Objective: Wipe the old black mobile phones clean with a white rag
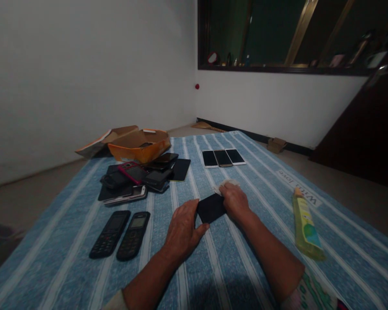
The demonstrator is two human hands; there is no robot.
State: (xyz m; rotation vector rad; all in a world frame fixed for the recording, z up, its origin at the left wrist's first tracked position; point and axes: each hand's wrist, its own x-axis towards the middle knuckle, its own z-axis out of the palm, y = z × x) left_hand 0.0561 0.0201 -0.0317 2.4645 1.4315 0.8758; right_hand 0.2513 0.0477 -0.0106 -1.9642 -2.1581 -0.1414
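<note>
A dark smartphone (211, 209) lies between my hands, low over the striped cloth. My left hand (185, 228) grips its left side, thumb along the near edge and fingers at the far left corner. At its right end my right hand (234, 200) is closed on a crumpled whitish cloth (228, 184), pressed against the phone's edge. Left of my hands, two black keypad phones (110, 234) lie side by side. Farther off, three smartphones (223, 158) rest in a row, screens up. A pile of assorted phones (132, 178) sits at the left.
An opened orange cardboard box (139, 148) stands behind the pile. On the right lies a bottle of yellow-green liquid (307, 228), near printed lettering on the blue striped cloth (261, 224). Walls and a window (278, 34) with items on its sill are beyond.
</note>
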